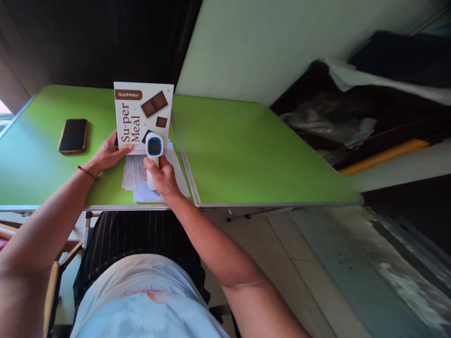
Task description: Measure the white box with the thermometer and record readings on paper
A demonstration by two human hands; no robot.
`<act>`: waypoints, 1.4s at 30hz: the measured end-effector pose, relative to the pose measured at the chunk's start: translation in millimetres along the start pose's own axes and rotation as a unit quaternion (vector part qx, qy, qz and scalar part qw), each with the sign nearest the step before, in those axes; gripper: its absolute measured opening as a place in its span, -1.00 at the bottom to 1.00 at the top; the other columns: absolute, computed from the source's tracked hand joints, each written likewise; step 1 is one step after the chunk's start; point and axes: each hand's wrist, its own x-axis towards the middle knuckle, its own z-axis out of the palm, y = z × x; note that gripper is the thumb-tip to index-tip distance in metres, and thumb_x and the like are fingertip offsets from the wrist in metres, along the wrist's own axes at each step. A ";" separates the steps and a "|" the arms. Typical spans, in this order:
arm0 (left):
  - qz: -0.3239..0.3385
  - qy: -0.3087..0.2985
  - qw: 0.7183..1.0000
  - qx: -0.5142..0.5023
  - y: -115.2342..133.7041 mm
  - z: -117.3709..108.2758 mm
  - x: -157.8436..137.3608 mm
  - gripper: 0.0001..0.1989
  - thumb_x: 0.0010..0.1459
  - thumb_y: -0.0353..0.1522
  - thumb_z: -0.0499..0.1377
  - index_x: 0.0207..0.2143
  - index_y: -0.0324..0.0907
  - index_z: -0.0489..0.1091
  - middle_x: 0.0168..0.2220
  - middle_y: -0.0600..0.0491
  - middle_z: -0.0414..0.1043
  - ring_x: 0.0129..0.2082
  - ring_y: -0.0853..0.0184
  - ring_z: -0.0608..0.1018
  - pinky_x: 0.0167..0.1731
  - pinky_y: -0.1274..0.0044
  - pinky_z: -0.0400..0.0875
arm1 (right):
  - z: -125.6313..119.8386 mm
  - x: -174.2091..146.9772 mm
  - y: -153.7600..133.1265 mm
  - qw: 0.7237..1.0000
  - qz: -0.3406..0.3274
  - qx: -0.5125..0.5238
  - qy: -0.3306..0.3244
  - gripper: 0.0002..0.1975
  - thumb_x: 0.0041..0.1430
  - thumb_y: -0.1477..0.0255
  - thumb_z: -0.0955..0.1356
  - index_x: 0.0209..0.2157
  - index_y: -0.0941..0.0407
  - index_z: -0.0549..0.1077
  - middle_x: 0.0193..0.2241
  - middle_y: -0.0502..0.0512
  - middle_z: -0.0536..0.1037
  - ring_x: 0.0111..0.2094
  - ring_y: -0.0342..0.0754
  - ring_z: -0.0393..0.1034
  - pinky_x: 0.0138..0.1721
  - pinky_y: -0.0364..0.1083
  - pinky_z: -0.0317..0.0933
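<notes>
A white box [131, 98] printed "NutriMotion Su-per Meal" with chocolate pictures is held upright over the green table. My left hand [110, 152] grips its lower left corner, thumb on the front and fingers behind. In my right hand [164, 176] is a white infrared thermometer [154, 146], its handle wrapped by my fingers. Its blue-rimmed dark screen faces me, and it covers the box's lower right part. Beneath both lie printed papers [143, 180], partly hidden by the box and my right hand.
The green folding table [253, 155] has a seam just right of the papers. A dark smartphone [73, 136] lies on its left part. A dark panel and a pale wall stand behind. To the right is a shelf [387, 157] with cloth and plastic bags.
</notes>
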 end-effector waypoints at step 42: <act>-0.241 -0.126 0.897 0.348 33.9 5.4 -10.4 0.79 -0.27 0.53 0.33 0.66 -0.43 -0.28 0.67 -0.49 -0.37 0.61 -0.61 -0.37 0.51 -0.33 -0.40 | -82.3 28.5 -15.3 0.974 -0.098 -0.192 -0.063 -0.76 0.25 0.28 0.42 -0.07 -0.01 0.60 -0.32 0.00 0.60 -0.28 0.03 0.53 -0.11 0.06 0.49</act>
